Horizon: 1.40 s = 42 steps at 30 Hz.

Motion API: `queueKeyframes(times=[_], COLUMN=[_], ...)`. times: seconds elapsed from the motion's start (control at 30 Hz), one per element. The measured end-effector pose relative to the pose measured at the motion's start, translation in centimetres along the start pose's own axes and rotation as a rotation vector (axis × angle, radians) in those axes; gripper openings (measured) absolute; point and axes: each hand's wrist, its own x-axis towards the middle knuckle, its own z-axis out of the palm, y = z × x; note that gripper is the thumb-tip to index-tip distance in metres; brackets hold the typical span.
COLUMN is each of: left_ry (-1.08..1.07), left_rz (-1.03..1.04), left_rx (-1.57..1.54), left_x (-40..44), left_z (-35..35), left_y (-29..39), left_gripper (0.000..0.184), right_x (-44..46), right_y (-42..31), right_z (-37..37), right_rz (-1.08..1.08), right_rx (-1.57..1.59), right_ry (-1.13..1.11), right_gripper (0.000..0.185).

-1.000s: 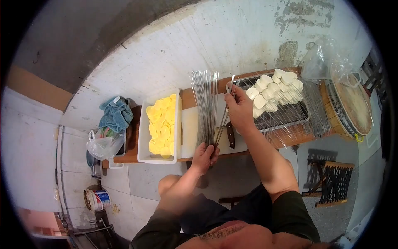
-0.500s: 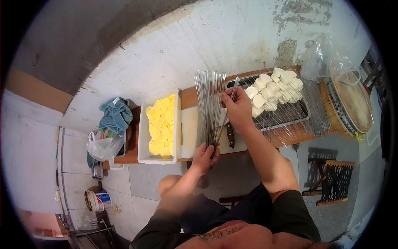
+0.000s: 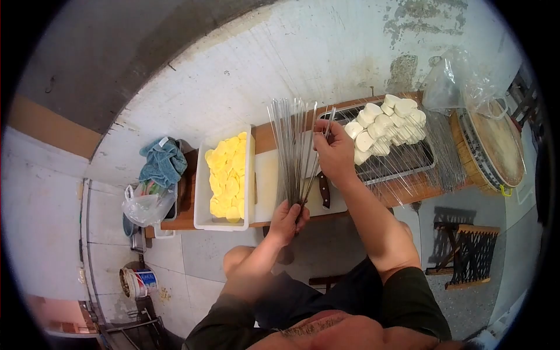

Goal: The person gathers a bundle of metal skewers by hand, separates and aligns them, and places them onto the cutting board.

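Observation:
My left hand (image 3: 286, 223) is wrapped round the lower ends of a thick bundle of thin metal skewers (image 3: 294, 149), which stands upright and fans out at the top. At the bundle's upper right side, my right hand (image 3: 334, 153) pinches a few of the skewers between thumb and fingers. Behind the bundle lies a white cutting board (image 3: 266, 175). A knife with a brown riveted handle (image 3: 324, 189) rests on the board below my right hand, its blade partly hidden. To the right, thick white round slices (image 3: 382, 125) threaded on skewers are piled over a dark metal tray (image 3: 396, 168).
A white bin (image 3: 223, 226) of yellow slices (image 3: 227, 178) stands left of the board. Loose skewers (image 3: 446, 157) lie beside the tray, near a round wooden block (image 3: 493, 146) and a clear plastic bag (image 3: 449, 87). A blue cloth (image 3: 163, 160) is at the far left, a folding stool (image 3: 469, 254) on the floor.
The skewers' tops have spread further apart, with one or two leaning out separately near my right hand. My right hand's fingers have shifted slightly; my left hand keeps its grip.

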Motion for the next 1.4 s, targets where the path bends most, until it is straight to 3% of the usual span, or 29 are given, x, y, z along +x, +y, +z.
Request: queueKeyframes(times=[0.2,0.7,1.0,1.1,1.17,1.4], left_ry=[0.045,0.093,0.072,0.052,-0.041,-0.029], left_rz=[-0.026,0.039,0.023,-0.006,0.005,-0.005], left_rx=[0.013,-0.003,0.036,-0.010,-0.019,-0.007], left_x=[-0.2,0.1,0.2,0.1,0.1,0.0], left_z=[0.7,0.5,0.1,0.5,0.1,0.3], left_y=[0.7,0.1,-0.3,0.1,0.1,0.2], left_gripper=[0.014,0.012,0.010,0.010,0.010,0.013], right_x=[-0.1,0.2,0.1,0.0,0.1,0.4], right_y=[-0.4,0.6,-0.6,-0.1,-0.3,0.5], right_z=[0.2,0.1,0.4,0.3,0.3,0.1], right_rz=[0.005,0.025,0.182,0.023,0.038,0.048], right_rx=[-0.003,-0.018,0.348,0.067,0.070,0.081], right_ry=[-0.014,0.023,0.003,-0.004,0.015,0.030], right_gripper=[0.031,0.020,0.012,0.016,0.019,0.017])
